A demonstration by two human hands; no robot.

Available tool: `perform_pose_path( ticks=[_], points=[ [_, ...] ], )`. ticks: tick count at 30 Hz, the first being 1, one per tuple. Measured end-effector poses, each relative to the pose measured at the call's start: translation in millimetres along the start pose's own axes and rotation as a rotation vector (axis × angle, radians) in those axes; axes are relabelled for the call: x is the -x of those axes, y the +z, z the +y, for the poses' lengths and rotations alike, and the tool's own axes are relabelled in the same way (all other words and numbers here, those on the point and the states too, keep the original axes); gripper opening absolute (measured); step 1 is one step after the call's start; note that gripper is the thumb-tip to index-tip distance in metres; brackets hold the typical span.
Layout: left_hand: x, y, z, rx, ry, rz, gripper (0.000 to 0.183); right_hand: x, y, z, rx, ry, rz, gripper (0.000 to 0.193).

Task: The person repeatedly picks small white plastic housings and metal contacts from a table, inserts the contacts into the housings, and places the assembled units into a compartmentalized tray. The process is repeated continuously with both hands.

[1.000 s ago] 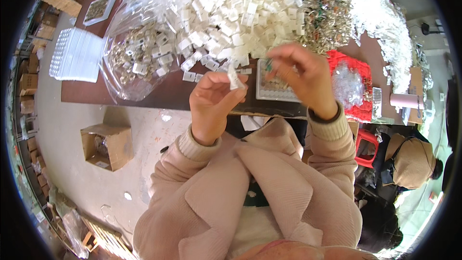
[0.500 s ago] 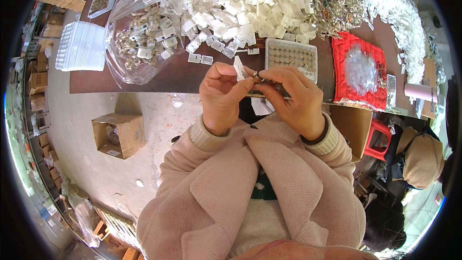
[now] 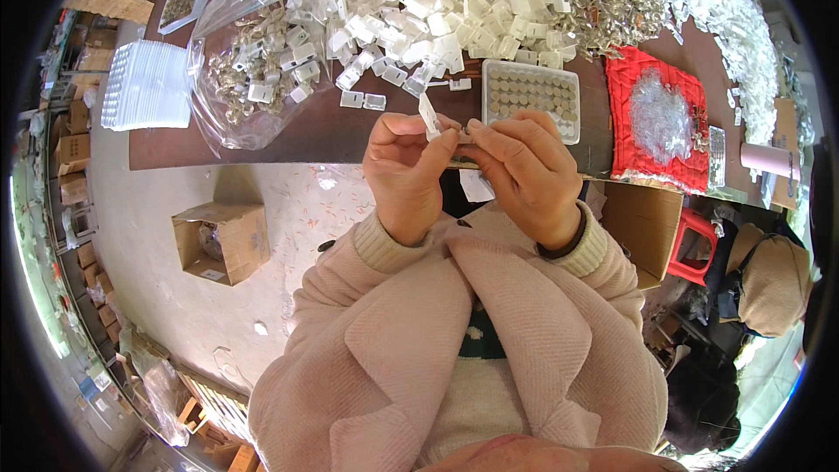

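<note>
My left hand pinches a small white plastic case, held upright above the table's near edge. Close beside it, the bent fingers of my right hand are closed on a small metal piece, mostly covered by the fingertips. The two hands nearly meet at this piece. Just beyond my right hand lies a clear tray with rows of round, coin-like discs. A few open white cases rest on the table past my left hand.
A large heap of white plastic cases covers the far table, with metal clasps to its right. At left are a clear bag of parts and stacked white trays. A red cloth bears clear pieces. A cardboard box stands on the floor.
My right hand has shifted slightly left, its fingers closing further over the small metal piece. The white case in my left hand has tilted a little and moved slightly left.
</note>
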State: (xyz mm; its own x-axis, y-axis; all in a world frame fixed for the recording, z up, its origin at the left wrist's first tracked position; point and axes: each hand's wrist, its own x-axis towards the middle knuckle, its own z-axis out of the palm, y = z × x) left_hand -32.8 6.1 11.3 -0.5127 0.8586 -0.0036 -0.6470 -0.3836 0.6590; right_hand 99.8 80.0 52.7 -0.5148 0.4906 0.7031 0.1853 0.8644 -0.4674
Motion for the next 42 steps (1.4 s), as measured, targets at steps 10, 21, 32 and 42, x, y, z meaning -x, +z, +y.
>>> perform_pose_path(
  ticks=[10, 21, 32, 42],
  points=[
    [-3.6, -10.2, 4.8, -0.027, -0.044, -0.156, 0.026, 4.3, -5.7, -4.1, -0.371, 0.425, 0.05, 0.02],
    [1.1, -6.6, 2.3, -0.152, 0.073, -0.207, 0.027, -0.3, -5.8, -10.3, -0.337, 0.465, 0.028, 0.015],
    [2.2, -12.9, -3.8, -0.116, 0.174, -0.217, 0.027, 5.6, -2.7, -12.4, -0.437, 0.431, -0.017, 0.026],
    [8.7, -6.2, -12.9, -0.162, 0.24, -0.162, 0.028, 8.8, 4.9, -19.2, -0.548, 0.712, 0.002, 0.029]
  ],
)
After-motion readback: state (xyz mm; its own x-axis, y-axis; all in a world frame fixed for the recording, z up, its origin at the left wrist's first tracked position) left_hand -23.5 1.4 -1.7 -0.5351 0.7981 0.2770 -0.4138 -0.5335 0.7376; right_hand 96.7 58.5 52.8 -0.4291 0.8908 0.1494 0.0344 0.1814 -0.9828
